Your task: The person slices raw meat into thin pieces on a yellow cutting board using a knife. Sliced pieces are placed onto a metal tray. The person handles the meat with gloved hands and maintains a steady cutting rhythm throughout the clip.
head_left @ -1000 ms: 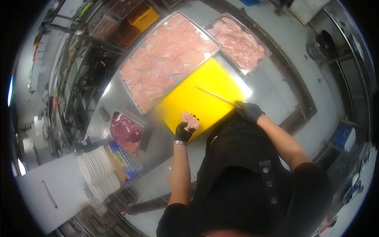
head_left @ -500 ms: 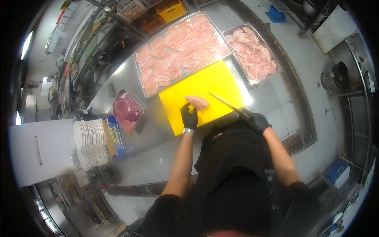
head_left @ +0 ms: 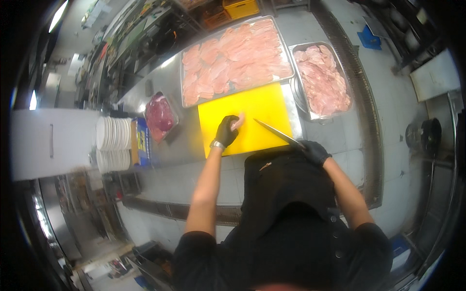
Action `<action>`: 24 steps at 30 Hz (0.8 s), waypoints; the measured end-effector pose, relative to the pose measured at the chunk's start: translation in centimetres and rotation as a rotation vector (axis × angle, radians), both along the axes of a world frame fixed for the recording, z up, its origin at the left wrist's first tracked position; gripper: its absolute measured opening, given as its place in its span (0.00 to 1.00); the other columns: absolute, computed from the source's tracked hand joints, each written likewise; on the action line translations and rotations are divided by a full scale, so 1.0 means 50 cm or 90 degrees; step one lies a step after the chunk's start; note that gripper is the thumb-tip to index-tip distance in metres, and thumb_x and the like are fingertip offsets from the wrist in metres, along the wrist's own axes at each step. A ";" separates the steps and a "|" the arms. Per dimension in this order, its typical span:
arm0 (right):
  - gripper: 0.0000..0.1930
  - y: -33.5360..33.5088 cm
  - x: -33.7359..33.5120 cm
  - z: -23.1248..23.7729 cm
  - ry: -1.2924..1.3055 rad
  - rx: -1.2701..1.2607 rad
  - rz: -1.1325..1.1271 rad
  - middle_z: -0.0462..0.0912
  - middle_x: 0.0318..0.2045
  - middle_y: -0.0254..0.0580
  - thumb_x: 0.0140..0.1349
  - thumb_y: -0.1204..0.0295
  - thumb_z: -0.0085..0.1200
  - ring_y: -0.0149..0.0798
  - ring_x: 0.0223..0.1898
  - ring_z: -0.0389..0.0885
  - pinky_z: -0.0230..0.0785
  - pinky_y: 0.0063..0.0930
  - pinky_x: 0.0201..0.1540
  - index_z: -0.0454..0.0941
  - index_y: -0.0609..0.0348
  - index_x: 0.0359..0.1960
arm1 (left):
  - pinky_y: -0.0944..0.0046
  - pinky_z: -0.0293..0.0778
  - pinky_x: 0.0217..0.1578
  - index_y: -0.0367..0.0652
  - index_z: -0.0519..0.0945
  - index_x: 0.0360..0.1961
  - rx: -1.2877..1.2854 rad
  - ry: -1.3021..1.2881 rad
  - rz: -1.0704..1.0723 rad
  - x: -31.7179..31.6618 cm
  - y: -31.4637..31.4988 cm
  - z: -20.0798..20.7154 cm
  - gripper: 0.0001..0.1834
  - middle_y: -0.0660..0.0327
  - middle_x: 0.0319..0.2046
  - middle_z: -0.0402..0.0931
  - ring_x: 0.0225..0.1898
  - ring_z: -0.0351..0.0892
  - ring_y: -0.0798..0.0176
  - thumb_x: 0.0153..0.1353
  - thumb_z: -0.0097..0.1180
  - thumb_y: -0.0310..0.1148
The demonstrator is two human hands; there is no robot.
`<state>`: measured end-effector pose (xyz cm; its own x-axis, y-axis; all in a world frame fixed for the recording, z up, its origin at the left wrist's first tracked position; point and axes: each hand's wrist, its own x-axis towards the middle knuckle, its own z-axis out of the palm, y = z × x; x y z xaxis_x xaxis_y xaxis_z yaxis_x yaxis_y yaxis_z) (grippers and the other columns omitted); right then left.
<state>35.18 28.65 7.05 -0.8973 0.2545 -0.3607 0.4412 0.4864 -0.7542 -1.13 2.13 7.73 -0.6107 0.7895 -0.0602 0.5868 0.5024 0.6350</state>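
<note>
My left hand (head_left: 227, 132), in a black glove, is closed on a small piece of pale pink raw meat (head_left: 238, 121) over the yellow cutting board (head_left: 262, 106). The fingers hide part of the piece. My right hand (head_left: 315, 152), gloved too, grips the handle of a long knife (head_left: 277, 133) at the board's near right corner. Its blade slants up and left over the board, with the tip a little apart from the meat. Beyond the board lies a large metal tray (head_left: 183, 87) covered with flat slices of pale pink meat (head_left: 238, 53).
Right of the tray stands a metal pan (head_left: 315, 115) heaped with pink meat pieces (head_left: 323, 77). On the left are a container of dark red meat (head_left: 159, 116), a blue box (head_left: 141, 141) and stacked white plates (head_left: 114, 133). The steel table (head_left: 187, 133) ends at my front.
My left hand has turned, and the meat in it now stands more upright and shows less. The knife stays in my right hand. The whole view has shifted and rotated slightly.
</note>
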 end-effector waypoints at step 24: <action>0.25 -0.001 -0.054 -0.012 -0.134 0.034 -0.013 0.85 0.57 0.58 0.76 0.57 0.52 0.62 0.57 0.84 0.76 0.53 0.58 0.73 0.42 0.72 | 0.45 0.81 0.46 0.49 0.82 0.50 -0.041 0.104 0.251 0.124 -0.040 -0.066 0.18 0.52 0.44 0.82 0.46 0.83 0.43 0.64 0.68 0.46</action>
<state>32.51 28.58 6.43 -0.7983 0.2958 -0.5247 0.5961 0.5131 -0.6176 5.04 0.12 4.43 -0.8702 0.4923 0.0206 0.4326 0.7435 0.5099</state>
